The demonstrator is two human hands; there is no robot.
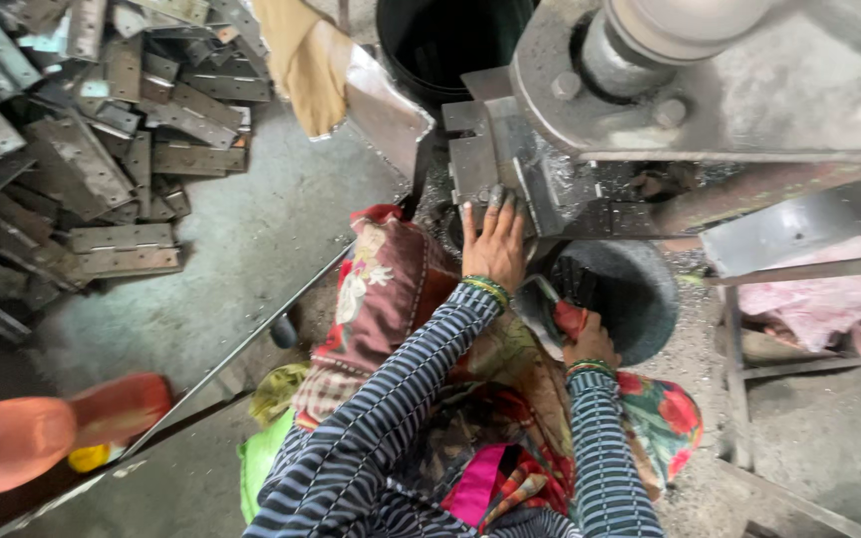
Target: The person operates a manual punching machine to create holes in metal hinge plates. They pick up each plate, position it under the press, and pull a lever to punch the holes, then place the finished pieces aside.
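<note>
My left hand (pixel 495 239) reaches up to the grey metal press machine (pixel 710 90), its fingers lying on a small metal piece at the die block (pixel 480 159). My right hand (pixel 590 344) rests lower down at the rim of a dark round bucket (pixel 640 299), gripping a red cloth and what looks like dark metal pieces (pixel 575 284). Both arms wear striped blue sleeves with green bangles at the wrists.
A heap of flat grey metal plates (pixel 102 139) lies on the floor at the upper left. An orange plastic bottle (pixel 42 428) sits at the lower left. A black bin (pixel 440 40) stands behind the machine. Pink cloth (pixel 819 299) lies on a shelf at the right.
</note>
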